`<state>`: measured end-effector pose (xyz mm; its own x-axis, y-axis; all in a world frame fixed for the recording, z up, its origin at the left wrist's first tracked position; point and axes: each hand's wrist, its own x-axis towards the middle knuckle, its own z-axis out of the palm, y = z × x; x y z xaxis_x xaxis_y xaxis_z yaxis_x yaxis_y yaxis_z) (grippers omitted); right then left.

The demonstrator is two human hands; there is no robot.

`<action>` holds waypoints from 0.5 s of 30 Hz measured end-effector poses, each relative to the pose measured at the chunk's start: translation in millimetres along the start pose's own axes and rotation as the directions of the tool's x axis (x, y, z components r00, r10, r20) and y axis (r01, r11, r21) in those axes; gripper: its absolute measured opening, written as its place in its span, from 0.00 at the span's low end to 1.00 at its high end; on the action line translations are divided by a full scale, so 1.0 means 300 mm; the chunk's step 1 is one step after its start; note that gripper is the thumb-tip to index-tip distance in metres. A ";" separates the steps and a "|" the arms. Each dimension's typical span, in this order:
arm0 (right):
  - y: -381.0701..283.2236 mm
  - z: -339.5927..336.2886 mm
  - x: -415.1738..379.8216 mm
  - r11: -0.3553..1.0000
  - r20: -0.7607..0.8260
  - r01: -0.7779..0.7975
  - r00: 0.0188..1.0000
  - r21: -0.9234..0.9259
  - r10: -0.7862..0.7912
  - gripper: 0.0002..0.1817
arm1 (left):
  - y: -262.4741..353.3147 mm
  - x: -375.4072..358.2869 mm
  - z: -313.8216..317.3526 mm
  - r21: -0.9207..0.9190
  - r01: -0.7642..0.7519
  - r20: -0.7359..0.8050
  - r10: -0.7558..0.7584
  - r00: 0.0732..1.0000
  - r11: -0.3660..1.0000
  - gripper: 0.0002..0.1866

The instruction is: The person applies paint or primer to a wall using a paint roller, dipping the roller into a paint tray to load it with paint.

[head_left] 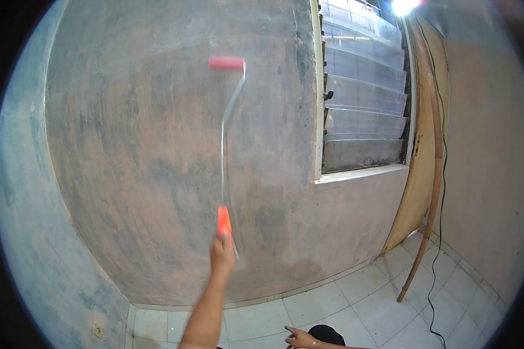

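Observation:
My left hand is wrapped round the orange handle of a paint roller, held upright at arm's length. Its long, thin metal rod bends near the top towards a red roller sleeve, slightly blurred, which appears to be at the wall. That wall is patchy grey and pinkish-brown, with darker streaks. Low in the view, my right hand is held out with nothing in it, its index finger stretched to the left. A dark rounded shape shows beside it, cut off by the bottom edge.
A louvred glass window with a pale sill is set in the wall at the right. Near the wooden door, a bamboo pole leans upright and a black cable hangs to the tiled floor. A bright lamp shines above.

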<state>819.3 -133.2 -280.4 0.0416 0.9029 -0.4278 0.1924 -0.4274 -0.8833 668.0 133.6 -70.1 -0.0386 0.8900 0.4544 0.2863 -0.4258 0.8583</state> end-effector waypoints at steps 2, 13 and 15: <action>-0.005 0.019 0.069 0.999 0.016 0.035 0.999 -0.002 -0.035 0.37 | 0.289 0.195 -0.051 -0.214 0.194 0.201 -0.151 0.968 0.958 0.27; 0.153 0.027 0.080 0.998 0.090 0.062 0.994 -0.013 -0.060 0.37 | -0.747 -0.791 0.141 0.064 0.425 0.196 -0.429 0.882 0.903 0.23; 0.240 0.001 0.118 0.998 0.120 0.022 0.993 -0.063 -0.014 0.37 | -0.723 -0.816 0.129 0.081 0.436 0.192 -0.444 0.875 0.896 0.23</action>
<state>834.3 -132.0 -359.1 -0.0789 0.8968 -0.4354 0.2547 -0.4042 -0.8785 652.4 14.4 -376.9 0.0233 0.9993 -0.0290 0.3174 0.0201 0.9481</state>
